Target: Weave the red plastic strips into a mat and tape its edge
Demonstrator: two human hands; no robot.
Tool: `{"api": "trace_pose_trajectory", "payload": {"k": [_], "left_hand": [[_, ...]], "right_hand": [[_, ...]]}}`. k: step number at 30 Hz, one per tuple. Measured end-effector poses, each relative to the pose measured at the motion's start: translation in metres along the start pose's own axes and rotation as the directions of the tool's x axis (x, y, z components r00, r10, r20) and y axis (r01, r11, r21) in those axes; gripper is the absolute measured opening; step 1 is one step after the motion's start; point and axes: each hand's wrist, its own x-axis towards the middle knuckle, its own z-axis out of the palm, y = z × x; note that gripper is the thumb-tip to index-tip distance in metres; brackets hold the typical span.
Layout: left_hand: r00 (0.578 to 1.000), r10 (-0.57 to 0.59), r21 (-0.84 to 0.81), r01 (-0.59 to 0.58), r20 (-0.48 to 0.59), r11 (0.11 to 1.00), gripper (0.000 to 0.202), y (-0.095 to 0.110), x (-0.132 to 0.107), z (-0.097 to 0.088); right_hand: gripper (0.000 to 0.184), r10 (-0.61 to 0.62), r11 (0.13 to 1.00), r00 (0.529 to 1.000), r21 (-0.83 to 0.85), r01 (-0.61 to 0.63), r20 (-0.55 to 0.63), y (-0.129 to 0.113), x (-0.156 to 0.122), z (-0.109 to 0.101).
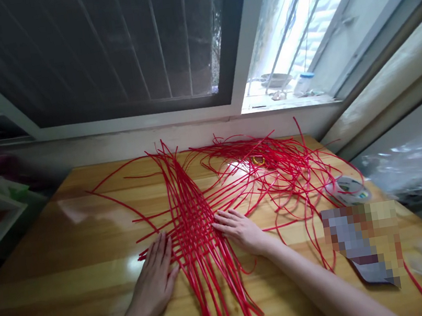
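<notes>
A woven patch of red plastic strips (193, 224) lies in the middle of a wooden table (72, 263), with loose strip ends running toward me and away. My left hand (155, 277) lies flat on the table with fingers stretched out, its fingertips touching the weave's left edge. My right hand (240, 230) rests palm down at the weave's right edge, fingers extended onto the strips. Neither hand grips anything.
A tangled heap of loose red strips (276, 169) spreads over the table's far right. A roll of tape (348, 189) and a blurred-out flat object (366, 240) lie at the right. A window (119, 50) and its sill run behind the table; a clear plastic bag (414, 164) is at the right.
</notes>
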Motion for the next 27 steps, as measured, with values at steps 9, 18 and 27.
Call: {"api": "trace_pose_trajectory", "payload": {"k": [9,18,27], "left_hand": [[0.998,-0.058,-0.030,0.058,-0.004,0.998,0.058,0.000,0.000,0.005],[0.999,-0.048,-0.029,0.048,0.023,0.998,0.062,0.001,0.006,-0.005],[0.950,-0.308,0.125,0.311,-0.047,0.942,0.052,-0.009,0.035,-0.009]], "right_hand": [[0.045,-0.021,0.999,1.000,-0.029,0.021,-0.021,0.004,0.000,0.006],[0.042,0.011,1.000,0.999,-0.011,-0.012,-0.041,-0.001,0.001,0.001],[0.044,0.028,0.999,0.992,0.021,-0.025,-0.122,-0.004,0.021,-0.001]]}}
